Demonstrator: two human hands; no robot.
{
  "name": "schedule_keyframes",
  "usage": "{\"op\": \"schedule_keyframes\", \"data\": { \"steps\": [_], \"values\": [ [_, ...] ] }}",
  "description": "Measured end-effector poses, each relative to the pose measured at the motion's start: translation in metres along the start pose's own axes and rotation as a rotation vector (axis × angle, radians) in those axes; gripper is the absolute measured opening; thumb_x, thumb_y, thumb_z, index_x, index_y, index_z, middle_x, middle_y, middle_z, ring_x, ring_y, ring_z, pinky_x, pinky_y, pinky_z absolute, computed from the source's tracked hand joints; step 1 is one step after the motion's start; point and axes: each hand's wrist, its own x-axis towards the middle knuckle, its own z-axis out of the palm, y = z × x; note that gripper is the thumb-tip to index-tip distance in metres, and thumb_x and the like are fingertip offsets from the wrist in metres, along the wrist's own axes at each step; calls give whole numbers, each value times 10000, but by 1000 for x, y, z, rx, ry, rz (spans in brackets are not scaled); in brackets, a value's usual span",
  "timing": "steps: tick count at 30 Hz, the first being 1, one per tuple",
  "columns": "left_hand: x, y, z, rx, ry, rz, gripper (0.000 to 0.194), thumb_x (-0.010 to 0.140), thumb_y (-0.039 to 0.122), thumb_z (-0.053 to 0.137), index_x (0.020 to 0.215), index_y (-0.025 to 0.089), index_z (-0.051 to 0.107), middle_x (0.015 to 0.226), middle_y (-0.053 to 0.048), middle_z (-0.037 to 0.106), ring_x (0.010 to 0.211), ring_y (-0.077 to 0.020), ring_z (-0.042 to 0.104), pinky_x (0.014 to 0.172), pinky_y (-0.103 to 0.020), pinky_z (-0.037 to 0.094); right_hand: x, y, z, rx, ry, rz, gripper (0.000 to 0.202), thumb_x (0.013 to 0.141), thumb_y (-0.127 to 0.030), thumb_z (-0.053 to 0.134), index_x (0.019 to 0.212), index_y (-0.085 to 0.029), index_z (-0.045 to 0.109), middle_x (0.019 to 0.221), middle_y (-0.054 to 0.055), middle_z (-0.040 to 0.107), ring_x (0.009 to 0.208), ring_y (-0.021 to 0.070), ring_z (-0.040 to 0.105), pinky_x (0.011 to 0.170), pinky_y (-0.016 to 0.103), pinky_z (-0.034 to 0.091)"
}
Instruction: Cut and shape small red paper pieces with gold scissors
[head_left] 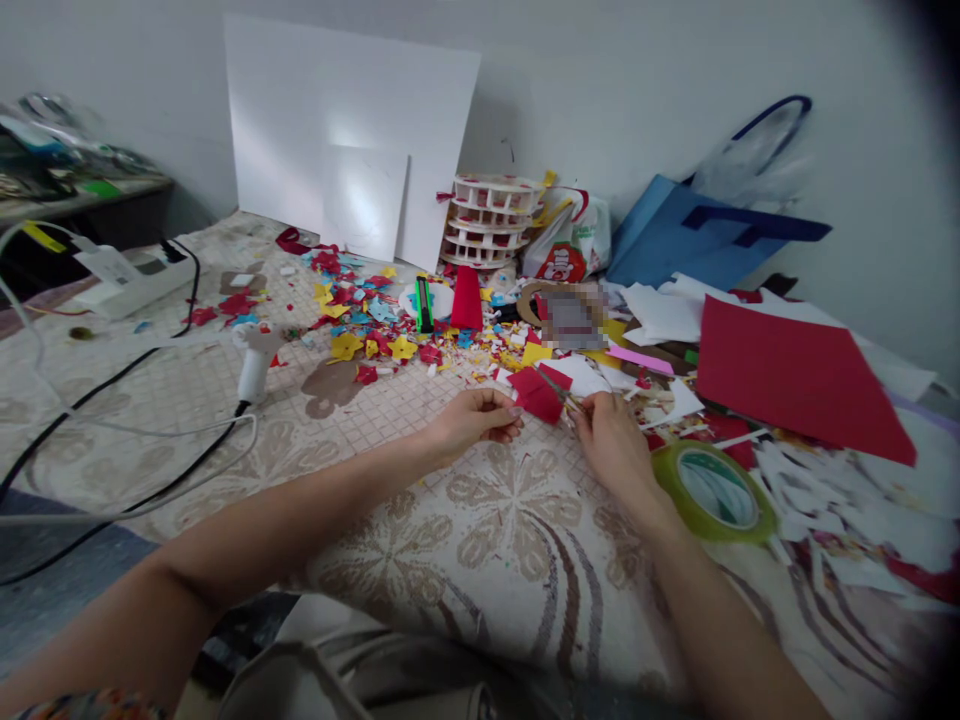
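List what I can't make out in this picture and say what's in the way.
All in the head view:
Scissors handles: mostly covered by the fingers of the right hand.
Red paper: too small and blurred to tell whether the fingers of the left hand pinch it.
Whatever lies under the pixelated patch: blurred out.
Tiny scraps: too small to count.
Side table: cut off by the left edge.

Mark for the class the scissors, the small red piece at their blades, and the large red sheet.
Scissors [556, 384]: head view, on the blades.
Small red piece [532, 394]: head view, its left part.
Large red sheet [796, 382]: head view, its middle.
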Motion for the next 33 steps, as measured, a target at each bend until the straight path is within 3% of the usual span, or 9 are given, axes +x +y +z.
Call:
{"op": "schedule_keyframes", "data": {
  "steps": [3, 7, 12, 22, 27, 33],
  "values": [
    [-2, 1, 1, 3, -6, 5, 257, 651, 256, 736, 728, 103, 543, 656, -20, 637, 539, -69, 589, 563, -200, 468, 1, -2, -2, 406, -26, 98, 174, 821, -315, 478, 928, -178, 476, 855, 113, 599, 771, 241, 570, 657, 353, 426],
    [-5, 2, 5, 18, -31, -1, 321, 603, 303, 762, 735, 103, 549, 673, -27, 644, 561, -80, 600, 572, -212, 471, -3, -20, -6, 1068, -200, 192, 335, 696, -441, 643, 896, -204, 514, 762, 22, 603, 655, 157, 561, 587, 273, 431],
    [-8, -2, 8, 114, -120, 30, 391, 570, 390, 760, 736, 97, 563, 661, -25, 636, 568, -86, 595, 583, -225, 476, -14, -45, -8, 1390, -308, 352, 321, 598, -366, 756, 819, -198, 594, 691, -22, 598, 583, 116, 535, 569, 247, 421],
    [-11, -3, 10, 217, -117, 121, 343, 644, 388, 716, 758, 105, 559, 650, -18, 625, 582, -74, 575, 602, -214, 466, -22, -51, -12, 1309, -300, 257, 230, 756, -405, 630, 784, -193, 545, 620, -35, 516, 540, 93, 452, 512, 220, 362],
    [-7, 7, 3, 82, -53, 102, 327, 653, 353, 725, 780, 115, 541, 695, -30, 639, 609, -84, 595, 627, -226, 464, -21, -44, -13, 1303, -266, 223, 385, 818, -581, 436, 813, -201, 503, 554, -28, 416, 496, 118, 402, 472, 253, 333],
    [-3, 13, -1, 72, -13, 109, 253, 702, 307, 693, 774, 111, 552, 678, -23, 626, 604, -74, 576, 649, -233, 444, -23, -35, -14, 1245, -380, 117, 561, 829, -667, 225, 887, -196, 525, 658, 19, 474, 579, 157, 456, 528, 290, 377]
  ]
}}
